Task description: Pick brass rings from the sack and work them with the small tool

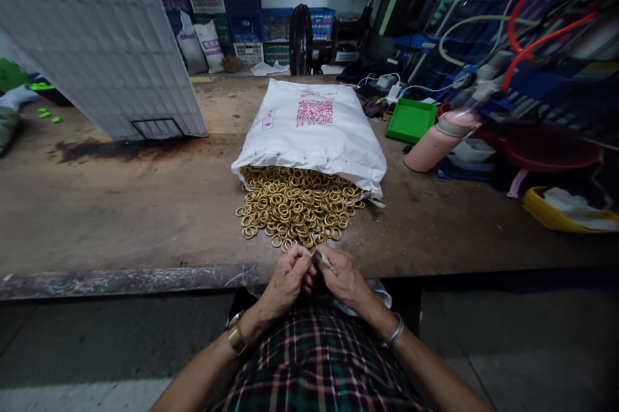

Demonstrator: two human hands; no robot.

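Observation:
My left hand (292, 272) is closed in a pinch at the table's front edge, with a small gold-coloured ring (313, 253) between thumb and fingertips, seen nearly edge-on. Touching close beside it, my right hand (342, 275) is closed around a small pale, pointed tool (326, 261) whose kind I cannot make out; most of it hides in the fingers. Just beyond both hands lies a loose heap of gold-coloured rings (294, 206). They spill from the mouth of a white woven sack (280, 122) printed in red, which lies flat on the table.
A tall white corrugated panel (111, 44) stands on the wooden table (120, 206) at left. To the right are a green tray (411, 120), a pink bottle (434, 144) lying tilted, and a yellow basin (556, 212). A black fan (300, 41) stands behind the sack.

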